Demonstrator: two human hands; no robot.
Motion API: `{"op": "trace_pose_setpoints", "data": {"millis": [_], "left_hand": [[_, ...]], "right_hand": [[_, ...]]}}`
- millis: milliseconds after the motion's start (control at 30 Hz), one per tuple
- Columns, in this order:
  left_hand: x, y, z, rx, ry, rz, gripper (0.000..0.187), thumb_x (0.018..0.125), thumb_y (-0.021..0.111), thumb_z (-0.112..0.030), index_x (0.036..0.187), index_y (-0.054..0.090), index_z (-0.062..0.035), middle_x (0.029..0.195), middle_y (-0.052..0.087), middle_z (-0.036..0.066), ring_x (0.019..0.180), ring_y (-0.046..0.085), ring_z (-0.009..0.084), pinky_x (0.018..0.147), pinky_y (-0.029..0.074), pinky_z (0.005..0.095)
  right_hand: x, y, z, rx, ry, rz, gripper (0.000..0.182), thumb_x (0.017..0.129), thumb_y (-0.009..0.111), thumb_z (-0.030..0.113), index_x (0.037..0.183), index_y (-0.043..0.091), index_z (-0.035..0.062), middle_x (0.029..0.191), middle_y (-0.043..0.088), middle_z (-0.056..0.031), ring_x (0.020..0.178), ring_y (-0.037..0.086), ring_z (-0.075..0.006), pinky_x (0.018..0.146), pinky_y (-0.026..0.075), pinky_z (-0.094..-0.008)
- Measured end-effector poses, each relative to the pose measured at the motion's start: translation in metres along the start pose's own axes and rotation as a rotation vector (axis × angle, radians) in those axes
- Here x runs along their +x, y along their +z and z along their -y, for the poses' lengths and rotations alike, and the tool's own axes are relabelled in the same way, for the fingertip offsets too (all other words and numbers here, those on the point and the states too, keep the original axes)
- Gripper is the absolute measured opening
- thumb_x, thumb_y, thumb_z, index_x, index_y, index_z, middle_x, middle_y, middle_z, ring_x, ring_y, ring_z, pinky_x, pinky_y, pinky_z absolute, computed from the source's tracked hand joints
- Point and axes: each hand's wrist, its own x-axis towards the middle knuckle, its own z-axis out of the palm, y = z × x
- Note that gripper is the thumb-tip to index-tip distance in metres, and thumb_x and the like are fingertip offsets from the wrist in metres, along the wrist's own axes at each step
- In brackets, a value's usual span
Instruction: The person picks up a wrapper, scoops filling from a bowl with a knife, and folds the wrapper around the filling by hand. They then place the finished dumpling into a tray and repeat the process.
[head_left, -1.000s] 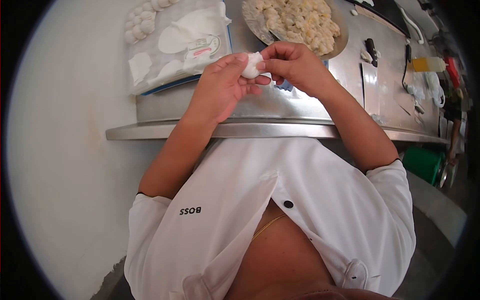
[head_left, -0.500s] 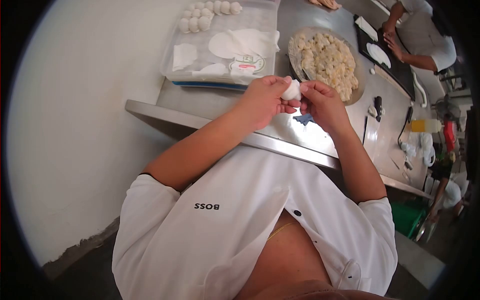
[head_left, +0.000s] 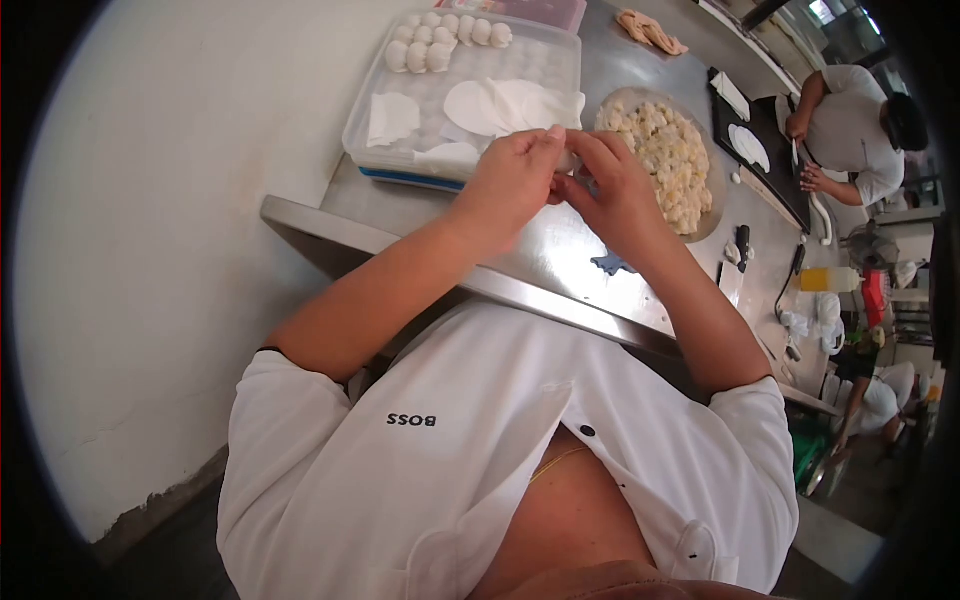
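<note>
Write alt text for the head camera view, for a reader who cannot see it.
A person's left hand and right hand pinch a small white dumpling together over a steel counter. Behind sit a tray of finished dumplings and wrappers, and a plate of filling.

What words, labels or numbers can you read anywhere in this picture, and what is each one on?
"BOSS" on the chest of the person's white shirt; it shows upside down in the head view.
No label can be read on the yellow bottle or the red item beside it; both are too small.
No print shows on the plastic tray of dumplings.
</note>
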Motion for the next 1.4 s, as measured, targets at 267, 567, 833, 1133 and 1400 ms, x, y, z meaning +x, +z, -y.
{"op": "trace_pose_setpoints", "data": {"millis": [267,567,833,1133,1400], "left_hand": [[0.011,-0.064,-0.017,0.420,0.141,-0.397,0.040,0.098,0.055,-0.030,0.120,0.056,0.0029,0.097,0.066,0.012,0.073,0.065,0.0160,0.060,0.051,0.0286],[0.011,-0.080,-0.011,1.001,0.535,-0.469,0.026,0.091,0.064,-0.019,0.103,0.063,0.0051,0.080,0.066,0.016,0.067,0.063,0.0231,0.061,0.050,0.0335],[0.007,-0.075,-0.015,1.079,0.535,-0.347,0.022,0.087,0.065,-0.015,0.099,0.062,0.0037,0.081,0.064,0.018,0.070,0.063,0.0309,0.063,0.051,0.0390],[0.006,-0.075,-0.010,1.136,0.455,-0.276,0.022,0.088,0.063,-0.019,0.095,0.062,0.0014,0.080,0.063,0.017,0.071,0.061,0.0334,0.063,0.049,0.0422],[0.018,-0.088,-0.013,1.077,0.791,-0.539,0.009,0.087,0.062,-0.009,0.088,0.064,-0.0009,0.076,0.063,0.014,0.067,0.060,0.0322,0.061,0.049,0.0379]], "right_hand": [[0.116,0.055,-0.041,0.438,0.273,0.165,0.040,0.087,0.067,0.026,0.113,0.062,-0.0041,0.086,0.066,-0.0058,0.077,0.060,-0.0088,0.066,0.049,-0.0258],[0.217,0.139,-0.088,0.076,0.223,0.116,0.045,0.082,0.065,0.031,0.109,0.064,-0.0044,0.093,0.069,-0.0212,0.084,0.066,-0.0325,0.077,0.051,-0.0394],[0.229,0.168,-0.090,-0.102,0.245,0.059,0.039,0.083,0.063,0.029,0.107,0.064,-0.0027,0.093,0.069,-0.0222,0.086,0.066,-0.0372,0.079,0.050,-0.0436],[0.224,0.150,-0.072,-0.211,0.194,0.196,0.035,0.084,0.057,0.025,0.105,0.060,-0.0024,0.094,0.066,-0.0273,0.094,0.063,-0.0427,0.086,0.049,-0.0469],[0.205,0.184,-0.027,-0.070,-0.100,0.513,0.030,0.080,0.061,0.028,0.081,0.069,-0.0002,0.083,0.068,-0.0224,0.083,0.067,-0.0383,0.071,0.052,-0.0475]]}}
